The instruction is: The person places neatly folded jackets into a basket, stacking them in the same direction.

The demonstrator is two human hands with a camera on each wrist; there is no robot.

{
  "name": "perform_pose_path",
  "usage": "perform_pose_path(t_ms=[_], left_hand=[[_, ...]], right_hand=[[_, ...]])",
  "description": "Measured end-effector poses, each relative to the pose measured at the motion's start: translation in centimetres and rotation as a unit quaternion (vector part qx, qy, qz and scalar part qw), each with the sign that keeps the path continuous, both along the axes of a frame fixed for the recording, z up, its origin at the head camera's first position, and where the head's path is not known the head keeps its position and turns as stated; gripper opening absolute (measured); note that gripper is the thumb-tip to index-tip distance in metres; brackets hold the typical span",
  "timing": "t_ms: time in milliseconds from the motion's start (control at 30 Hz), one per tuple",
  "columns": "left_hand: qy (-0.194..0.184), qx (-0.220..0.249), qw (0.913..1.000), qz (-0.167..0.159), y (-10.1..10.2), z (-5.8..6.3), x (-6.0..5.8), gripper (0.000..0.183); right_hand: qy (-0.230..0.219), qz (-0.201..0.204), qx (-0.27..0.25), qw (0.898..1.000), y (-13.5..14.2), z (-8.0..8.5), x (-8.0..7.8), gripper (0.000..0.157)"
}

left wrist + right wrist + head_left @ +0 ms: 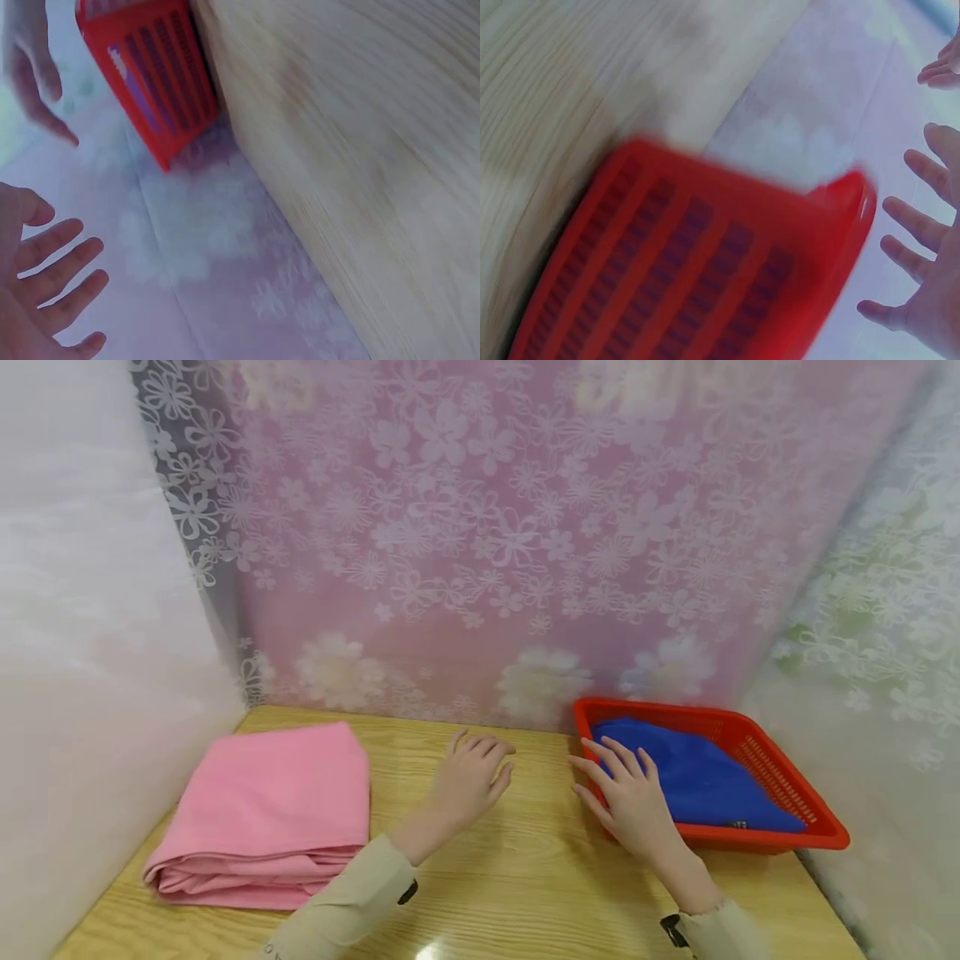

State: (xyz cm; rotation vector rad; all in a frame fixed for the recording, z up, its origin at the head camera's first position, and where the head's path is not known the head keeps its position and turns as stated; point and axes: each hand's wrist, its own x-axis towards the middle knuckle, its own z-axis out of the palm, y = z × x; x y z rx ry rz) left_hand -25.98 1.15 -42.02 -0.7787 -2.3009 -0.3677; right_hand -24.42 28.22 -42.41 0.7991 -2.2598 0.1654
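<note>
In the head view, a folded pink cloth [277,793] lies in a thick stack at the left of the table. A red plastic basket [798,785] stands at the right with a blue folded cloth [697,777] inside it. My left hand [468,777] is above the middle of the table, its fingers loosely bent and holding nothing. Beside the basket's left side, my right hand [630,802] has its fingers spread and nothing in them. The right wrist view shows that hand's fingers [915,221] apart from the basket wall [682,255].
The wooden table [510,860] meets a pink floral curtain [480,568] at the back. White sheeting [97,568] hangs along the left side, and a pale floral sheet [885,635] along the right, close to the basket.
</note>
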Motion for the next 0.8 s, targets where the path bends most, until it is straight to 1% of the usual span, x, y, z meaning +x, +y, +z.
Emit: perform_pose_path(t_ms=[133,267,367,467,633,800], left_hand=[[-0.021,0.026,0.9994,0.011,-4.5,0.3,-0.2,0.018],[-0.016,0.040,0.9985,0.035,-9.1,0.7,0.1,0.019],[-0.013,0.031,0.9978,0.058,-12.6,0.7,0.6,0.022],[-0.017,0.032,0.9969,0.070,-16.0,0.2,1.1,0.024],[-0.020,0.038,0.9949,0.091,-21.7,-0.9,2.3,0.030],[-0.018,0.048,0.9912,0.122,-27.0,-2.2,3.6,0.037]], right_hand=[[-0.009,0.021,0.002,1.000,-3.0,-0.5,-0.5,0.046],[-0.020,0.043,0.006,0.999,-6.5,-0.8,-0.9,0.040],[-0.036,0.058,0.010,0.998,-9.5,-0.8,-0.9,0.040],[-0.055,0.070,0.019,0.996,-12.4,-0.9,-0.8,0.044],[-0.081,0.092,0.047,0.991,-16.9,-1.2,-0.1,0.047],[-0.092,0.117,0.088,0.985,-20.9,-1.7,0.4,0.046]])
